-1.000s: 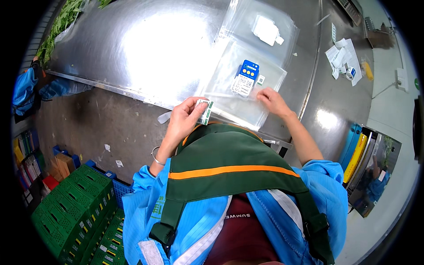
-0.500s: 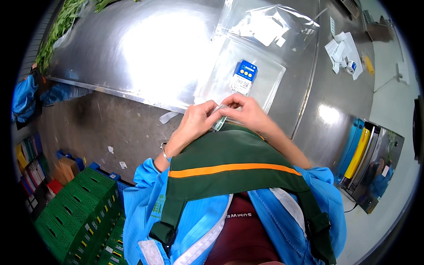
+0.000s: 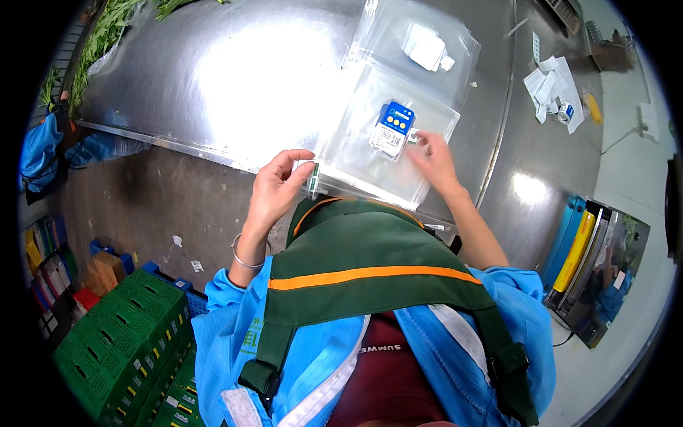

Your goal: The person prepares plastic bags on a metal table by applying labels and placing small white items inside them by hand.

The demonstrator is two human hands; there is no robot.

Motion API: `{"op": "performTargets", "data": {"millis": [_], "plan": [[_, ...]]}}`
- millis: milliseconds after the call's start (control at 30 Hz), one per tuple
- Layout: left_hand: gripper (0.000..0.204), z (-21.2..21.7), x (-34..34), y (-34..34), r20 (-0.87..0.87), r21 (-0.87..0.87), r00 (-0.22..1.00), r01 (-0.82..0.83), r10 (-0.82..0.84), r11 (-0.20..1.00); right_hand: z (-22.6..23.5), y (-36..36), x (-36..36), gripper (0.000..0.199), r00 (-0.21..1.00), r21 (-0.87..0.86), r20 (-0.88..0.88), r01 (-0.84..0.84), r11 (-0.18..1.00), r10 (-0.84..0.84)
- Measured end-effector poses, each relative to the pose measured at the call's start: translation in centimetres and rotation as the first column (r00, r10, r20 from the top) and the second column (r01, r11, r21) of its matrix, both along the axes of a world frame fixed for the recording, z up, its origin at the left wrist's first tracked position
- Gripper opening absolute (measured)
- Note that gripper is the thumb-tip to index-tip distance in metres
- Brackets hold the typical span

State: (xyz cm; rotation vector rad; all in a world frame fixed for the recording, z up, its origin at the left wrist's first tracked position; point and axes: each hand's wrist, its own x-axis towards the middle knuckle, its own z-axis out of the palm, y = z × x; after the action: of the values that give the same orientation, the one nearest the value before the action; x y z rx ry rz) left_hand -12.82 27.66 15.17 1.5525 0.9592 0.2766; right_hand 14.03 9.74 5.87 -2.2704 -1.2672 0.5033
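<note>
My left hand (image 3: 274, 188) is at the table's near edge, thumb and forefinger holding a small green-and-white label strip (image 3: 314, 176). My right hand (image 3: 435, 164), slightly blurred, pinches a small white-and-green label (image 3: 413, 136) over the bags. Just left of that label lies a small stack of blue-and-white cards (image 3: 393, 127) with yellow dots. The cards rest on a pile of clear plastic bags (image 3: 356, 153). Beyond it is another clear bag pile (image 3: 455, 82), with white paper pieces (image 3: 425, 48) showing on it.
The steel table (image 3: 163, 85) carries leafy greens (image 3: 107, 43) at far left. Crumpled white paper (image 3: 551, 89) and a small roll (image 3: 565, 112) lie at right. Green crates (image 3: 117, 341) stand on the floor at lower left. Another person's blue sleeve (image 3: 43, 153) shows at far left.
My hands have parted: the left moved left with the label strip, the right moved up and right to the cards with a small label. The far clear bag now lies flatter.
</note>
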Motion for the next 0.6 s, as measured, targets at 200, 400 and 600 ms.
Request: {"op": "performTargets", "data": {"millis": [200,400,600], "plan": [[0.025,1.3,1.9,-1.7,0.145,-0.292,0.987,0.106,-0.066,0.950,-1.5,-1.9,0.9,0.022,0.917,-0.319,-0.173,-0.397,0.861,0.359],[0.020,0.4,1.2,-2.4,-0.002,-0.195,0.998,0.062,-0.064,0.979,1.6,1.0,7.5,0.018,0.705,0.217,-0.539,0.645,0.733,-0.461],[0.025,-0.3,2.8,-3.3,-0.139,0.090,0.972,0.205,-0.192,0.975,8.8,4.1,-1.4,0.031,0.739,0.112,-0.638,0.366,0.924,-0.216]]}}
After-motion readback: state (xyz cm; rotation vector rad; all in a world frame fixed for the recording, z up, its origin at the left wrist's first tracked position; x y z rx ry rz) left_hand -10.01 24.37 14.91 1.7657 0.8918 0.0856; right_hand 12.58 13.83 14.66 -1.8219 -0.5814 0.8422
